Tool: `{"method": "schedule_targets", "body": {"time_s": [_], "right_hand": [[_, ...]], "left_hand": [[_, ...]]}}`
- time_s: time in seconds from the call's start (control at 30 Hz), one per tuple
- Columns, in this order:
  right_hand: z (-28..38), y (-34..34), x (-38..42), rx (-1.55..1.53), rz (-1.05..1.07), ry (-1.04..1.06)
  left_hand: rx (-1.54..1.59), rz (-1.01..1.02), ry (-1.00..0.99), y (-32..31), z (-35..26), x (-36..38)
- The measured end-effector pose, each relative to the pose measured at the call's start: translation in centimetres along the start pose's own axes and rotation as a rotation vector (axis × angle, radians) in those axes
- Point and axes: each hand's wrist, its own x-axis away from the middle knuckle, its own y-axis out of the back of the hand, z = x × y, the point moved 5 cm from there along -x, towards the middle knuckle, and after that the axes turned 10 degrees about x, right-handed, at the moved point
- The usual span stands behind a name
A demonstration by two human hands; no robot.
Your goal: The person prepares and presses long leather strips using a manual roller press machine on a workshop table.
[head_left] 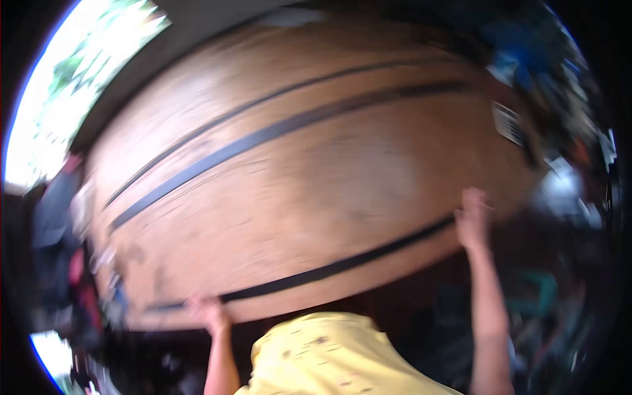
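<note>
A long dark strip [329, 269] runs along the near side of a brown tabletop [276, 210]. Over its left end lies my left hand [209, 311], close to the table's front edge. At the strip's right end is my right hand [473, 222], its fingers pointing away from me. Motion smears the fingers of both hands, so I cannot make out whether they grip the strip or only rest on it. Farther back on the table are two more dark strips, a wide one [263, 134] and a thinner one [227, 116], side by side.
A small pale object with a grid-like pattern [508, 123] is near the table's right edge. Blurred clutter [559, 187] lies beyond that side, and a green object [536, 293] is below it. Dark cloth-like shapes [56, 210] stand past the left edge. Bright daylight comes in at upper left.
</note>
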Motion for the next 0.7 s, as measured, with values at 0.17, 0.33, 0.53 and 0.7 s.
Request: {"method": "schedule_targets", "body": {"time_s": [0.17,0.33,0.53,0.7], "right_hand": [[1.7,-3.3,1.0,0.078,-0.240,0.195],[16.5,2.5,6.1,-0.307,-0.048,0.720],[18.2,4.7,5.1,-0.417,-0.063,0.718],[16.9,3.6,4.5,-0.375,-0.330,0.580]], "left_hand": [[0.383,0.178,-0.113,10.7,-0.1,-2.0],[0.196,0.173,-0.112,11.0,7.5,-4.0],[0.345,0.084,-0.293,12.6,9.2,-6.9],[0.372,-0.157,-0.427,13.5,9.0,-6.7]]}}
